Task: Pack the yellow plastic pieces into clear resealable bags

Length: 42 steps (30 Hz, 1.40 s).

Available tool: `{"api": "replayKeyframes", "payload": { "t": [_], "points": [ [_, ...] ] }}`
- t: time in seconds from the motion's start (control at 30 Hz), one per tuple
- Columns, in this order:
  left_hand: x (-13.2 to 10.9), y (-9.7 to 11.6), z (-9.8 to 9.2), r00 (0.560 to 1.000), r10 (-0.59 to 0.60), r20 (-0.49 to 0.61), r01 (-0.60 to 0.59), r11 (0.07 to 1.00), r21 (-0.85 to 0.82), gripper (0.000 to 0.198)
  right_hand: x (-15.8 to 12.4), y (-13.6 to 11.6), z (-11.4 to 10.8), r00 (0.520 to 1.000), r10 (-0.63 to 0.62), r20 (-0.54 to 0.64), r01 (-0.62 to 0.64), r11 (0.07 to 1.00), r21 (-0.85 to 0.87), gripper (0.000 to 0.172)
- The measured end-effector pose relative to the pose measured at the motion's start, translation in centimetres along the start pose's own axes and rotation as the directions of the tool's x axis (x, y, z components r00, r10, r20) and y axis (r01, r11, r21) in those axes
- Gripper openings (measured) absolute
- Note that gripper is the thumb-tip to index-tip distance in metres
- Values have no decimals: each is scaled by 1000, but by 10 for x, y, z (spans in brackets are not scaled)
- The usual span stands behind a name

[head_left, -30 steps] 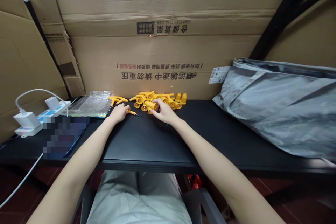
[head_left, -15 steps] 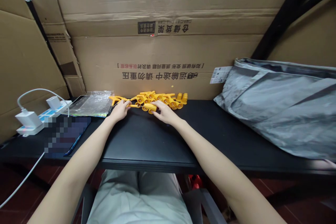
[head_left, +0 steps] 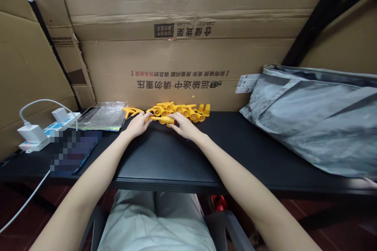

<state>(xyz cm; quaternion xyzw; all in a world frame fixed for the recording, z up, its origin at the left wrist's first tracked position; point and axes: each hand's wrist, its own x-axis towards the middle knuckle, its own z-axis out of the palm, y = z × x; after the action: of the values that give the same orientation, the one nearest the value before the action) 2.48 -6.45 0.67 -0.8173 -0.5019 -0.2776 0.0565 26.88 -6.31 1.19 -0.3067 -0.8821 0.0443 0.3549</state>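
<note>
My left hand (head_left: 138, 126) is closed on a thin yellow plastic rod (head_left: 155, 118) that points to the right. My right hand (head_left: 185, 126) pinches a ribbed yellow plastic cap (head_left: 167, 120) by its right end. The rod's tip meets the cap's left end; I cannot tell whether it sits inside. Just behind both hands lies a heap of yellow cone-shaped pieces (head_left: 186, 113) with round open mouths. Yellow branched pieces (head_left: 129, 110) rest beyond my left hand.
A clear plastic bag (head_left: 101, 117) lies at the back left. Nearer are a power strip (head_left: 48, 131) with chargers and a dark tablet-like item (head_left: 85, 153), partly pixelated. At right slumps a grey fabric bag (head_left: 309, 121). Cardboard (head_left: 176, 57) stands behind the black table (head_left: 165, 157).
My left hand has moved to the right with the rod, closing the gap to the cap. The cap has turned slightly in my right hand, which stays nearly in place.
</note>
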Motion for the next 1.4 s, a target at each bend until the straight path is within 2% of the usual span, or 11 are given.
{"api": "replayKeyframes", "payload": {
  "t": [0.2, 0.4, 0.53, 0.63, 0.7, 0.8, 0.97, 1.2, 1.4],
  "points": [
    [-1, 8, -6, 997, 79, -11, -79, 997, 23, 25, 1, -4, -2, 991, 132, 3, -132, 990, 56, 34],
    [-1, 9, -6, 994, 101, -33, -100, 995, 7, 25, 2, -6, -2, 948, 310, 75, -318, 918, 235, 30],
    [-1, 7, -4, 997, 74, -25, -74, 997, 13, 25, 3, -1, -1, 930, 342, 136, -366, 829, 423, 26],
    [-1, 6, -4, 997, 71, -19, -71, 997, -3, 24, 4, 4, -1, 924, 334, 187, -381, 755, 534, 34],
    [-1, 6, -4, 997, 73, -28, -74, 997, -14, 24, 4, 5, -1, 923, 337, 187, -381, 726, 573, 32],
    [-1, 7, -5, 996, 80, -46, -81, 996, -30, 24, 5, 3, -2, 908, 381, 175, -408, 704, 582, 23],
    [-1, 7, -5, 996, 83, -41, -84, 996, -29, 24, 7, -4, -2, 861, 465, 206, -491, 658, 570, 26],
    [-1, 5, -5, 998, 49, -36, -50, 998, -28, 26, 5, -5, -6, 900, 374, 226, -425, 632, 649, 39],
    [-2, 10, -10, 994, 93, -52, -95, 995, -26, 24, 4, -7, -7, 871, 454, 189, -471, 660, 586, 41]
  ]
}}
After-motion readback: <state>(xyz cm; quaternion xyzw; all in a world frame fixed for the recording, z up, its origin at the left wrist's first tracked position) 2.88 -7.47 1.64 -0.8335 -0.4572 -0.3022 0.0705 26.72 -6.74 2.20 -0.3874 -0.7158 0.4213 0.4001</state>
